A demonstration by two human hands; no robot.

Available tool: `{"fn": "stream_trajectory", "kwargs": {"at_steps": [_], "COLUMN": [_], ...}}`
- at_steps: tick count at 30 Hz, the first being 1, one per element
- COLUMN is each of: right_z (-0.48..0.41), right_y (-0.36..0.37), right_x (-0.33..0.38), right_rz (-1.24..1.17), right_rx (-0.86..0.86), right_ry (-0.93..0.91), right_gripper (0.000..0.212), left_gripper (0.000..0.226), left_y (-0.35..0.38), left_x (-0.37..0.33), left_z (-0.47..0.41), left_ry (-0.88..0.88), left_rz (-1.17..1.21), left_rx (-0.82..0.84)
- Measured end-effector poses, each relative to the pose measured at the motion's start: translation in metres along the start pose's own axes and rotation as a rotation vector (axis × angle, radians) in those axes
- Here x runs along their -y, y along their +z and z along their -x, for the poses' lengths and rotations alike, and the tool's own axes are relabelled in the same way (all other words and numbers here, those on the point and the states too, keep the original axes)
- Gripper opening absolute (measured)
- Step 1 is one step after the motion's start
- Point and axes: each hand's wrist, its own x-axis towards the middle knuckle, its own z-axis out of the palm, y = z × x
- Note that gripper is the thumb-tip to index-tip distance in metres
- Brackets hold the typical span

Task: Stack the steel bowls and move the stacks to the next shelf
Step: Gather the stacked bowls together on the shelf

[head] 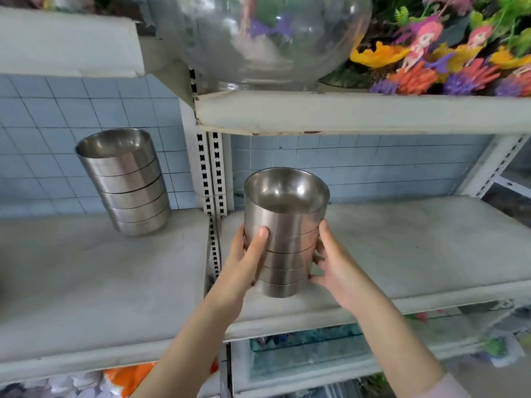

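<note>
A stack of several steel bowls (284, 225) is held between both my hands over the front of the right shelf (402, 248). My left hand (244, 259) grips its left side with the thumb across the front. My right hand (333, 262) cups its right side. I cannot tell whether the stack's base touches the shelf board. A second stack of steel bowls (126, 182) stands alone on the left shelf (86, 277), near the tiled back wall.
Perforated white uprights (211, 173) divide the two shelves. A board above (344, 113) carries a large glass fishbowl (264, 38) and colourful plastic ornaments (448, 61). A glass tank (304, 349) sits on the level below.
</note>
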Motion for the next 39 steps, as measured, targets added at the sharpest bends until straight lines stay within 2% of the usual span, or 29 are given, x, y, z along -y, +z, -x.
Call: {"fn": "stream_trajectory", "kwargs": {"at_steps": [2, 4, 6, 8, 15, 19, 28, 39], "right_z": [-0.004, -0.006, -0.008, -0.011, -0.046, -0.088, -0.17, -0.21], "right_y": [-0.005, -0.01, -0.015, -0.018, -0.02, -0.022, -0.025, -0.029], "right_x": [0.0, 0.002, 0.004, 0.004, 0.004, 0.013, 0.031, 0.03], "right_rz": [0.077, 0.192, 0.298, 0.369, 0.412, 0.484, 0.546, 0.543], "right_rx": [0.055, 0.101, 0.106, 0.109, 0.126, 0.116, 0.157, 0.213], "right_ry": [-0.03, -0.119, -0.238, -0.312, -0.378, -0.382, -0.346, -0.364], "right_gripper": [0.1, 0.107, 0.118, 0.122, 0.122, 0.127, 0.126, 0.125], "left_gripper": [0.043, 0.077, 0.117, 0.133, 0.131, 0.127, 0.12, 0.125], "left_y": [0.0, -0.004, -0.008, -0.009, -0.012, -0.021, -0.032, -0.03], "left_x": [0.005, 0.02, 0.039, 0.06, 0.073, 0.062, 0.05, 0.051], "left_z": [-0.005, -0.012, -0.016, -0.022, -0.051, -0.082, -0.15, -0.176], "left_ry": [0.059, 0.17, 0.192, 0.201, 0.217, 0.19, 0.133, 0.128], "left_rz": [-0.044, -0.129, -0.223, -0.305, -0.352, -0.431, -0.43, -0.436], "left_rx": [0.041, 0.089, 0.09, 0.007, -0.106, -0.097, -0.13, -0.186]}}
